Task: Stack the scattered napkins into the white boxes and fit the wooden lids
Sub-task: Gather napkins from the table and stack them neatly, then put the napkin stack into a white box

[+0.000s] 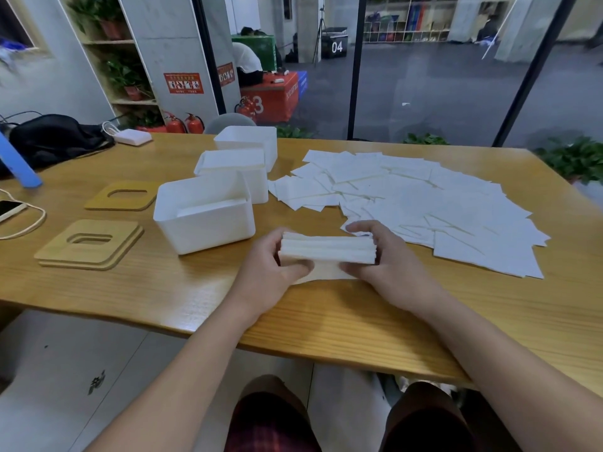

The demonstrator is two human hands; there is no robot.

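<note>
Between both hands I hold a thick stack of white napkins (328, 251) just above the table's front middle. My left hand (269, 272) grips its left end and my right hand (388, 259) grips its right end. Many loose napkins (424, 203) lie scattered to the right. Just left of the stack stands the nearest white box (204, 220) with napkins lying inside it. Behind it sit a second white box (233, 171) and a third white box (248, 143). Two stacked wooden lids (89, 244) and a single wooden lid (122, 195) lie at the left.
The wooden table (326, 321) ends close to my knees. At the far left are a black bag (55, 135), a white charger (133, 137), a phone (8, 208) with a cable, and a blue object (19, 164).
</note>
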